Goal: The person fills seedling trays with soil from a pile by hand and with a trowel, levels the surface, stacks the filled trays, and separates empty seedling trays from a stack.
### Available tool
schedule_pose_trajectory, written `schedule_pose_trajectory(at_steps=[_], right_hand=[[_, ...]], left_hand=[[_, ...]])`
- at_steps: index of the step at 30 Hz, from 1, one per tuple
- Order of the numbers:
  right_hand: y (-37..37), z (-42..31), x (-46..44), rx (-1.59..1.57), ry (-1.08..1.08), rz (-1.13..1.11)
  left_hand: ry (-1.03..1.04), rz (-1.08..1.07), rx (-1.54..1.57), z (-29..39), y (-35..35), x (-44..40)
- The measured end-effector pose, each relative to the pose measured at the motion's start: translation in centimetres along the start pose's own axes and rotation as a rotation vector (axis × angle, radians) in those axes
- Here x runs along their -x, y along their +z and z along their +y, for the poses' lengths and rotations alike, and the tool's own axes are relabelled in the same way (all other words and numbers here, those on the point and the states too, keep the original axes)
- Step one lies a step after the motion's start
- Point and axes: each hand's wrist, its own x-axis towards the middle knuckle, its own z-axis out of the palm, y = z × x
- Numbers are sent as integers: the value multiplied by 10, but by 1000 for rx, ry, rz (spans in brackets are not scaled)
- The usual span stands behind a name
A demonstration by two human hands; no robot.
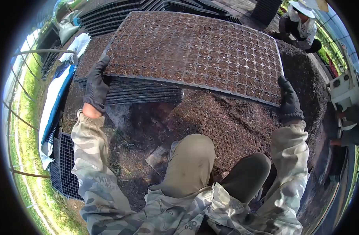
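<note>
Between my two gloved hands is a wide black seedling tray (195, 51), its many small cells filled with dark brown soil. My left hand (97, 85) grips the tray's left edge, fingers partly hidden by the glove and rim. At the opposite end, my right hand (290, 98) is closed on the near right corner. The tray is held up, slightly tilted, above the loose soil. Below its left part lies a stack of black trays (144, 92). The tray's underside is hidden.
A large heap of dark soil (226, 125) spreads before my knees. More black trays (109, 17) are piled behind. Empty cell trays (66, 164) lean at the left, near a white and blue sack (56, 105). Another person (301, 25) crouches at the far right.
</note>
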Motion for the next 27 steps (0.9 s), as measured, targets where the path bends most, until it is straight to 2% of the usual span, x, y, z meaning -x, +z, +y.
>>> schedule_pose_trajectory(at_steps=[1,2,3,4,5,6,7,8,9,10,11,13,14,16,17,19,20,21,23,24,26,27], right_hand=[[54,-26,-27,425,-160,45],[93,-42,-55,172,295,96],[133,-51,-82,42,495,162],[173,-67,-92,17,461,138],[210,-52,-114,-309,413,214],[228,-52,-120,56,285,59],[250,-42,-132,-122,339,49],[274,-45,-141,-240,507,62],[296,-16,-156,-408,461,94],[302,1,-157,-290,333,8],[313,-14,-148,-255,445,8],[323,-2,-151,146,306,-99],[330,-2,-145,-144,496,32],[331,10,-147,-115,516,22],[330,15,-148,-105,526,14],[329,-3,-143,-4,556,15],[328,-9,-140,10,562,-21],[327,-12,-138,19,567,-57],[331,-7,-139,19,535,-43],[333,1,-142,-34,518,-34],[338,29,-151,-220,502,33],[344,18,-153,-91,627,121]], left_hand=[[106,54,-158,-19,-23,-7],[-137,170,207,-59,-59,-24],[-385,275,567,-89,-83,-41],[-443,311,654,-83,-95,-49],[-505,345,737,-72,-110,-54],[-500,436,696,-69,-119,-58],[-494,524,653,-70,-126,-60],[-524,507,749,-90,-143,-65],[-556,493,847,-118,-164,-70],[-555,514,823,-135,-174,-73],[-593,539,844,-155,-184,-78],[-584,485,791,-182,-191,-78],[-601,484,798,-197,-192,-78],[-465,487,511,-235,-192,-72],[-477,482,519,-247,-189,-70],[-309,357,-70,-255,-186,-64],[-215,289,-702,-253,-192,-62],[-213,282,-701,-259,-197,-64],[-113,246,-893,-276,-215,-74],[-106,241,-893,-259,-203,-74],[-739,782,-631,-198,-151,-74],[-828,768,-750,-249,-178,-71]])
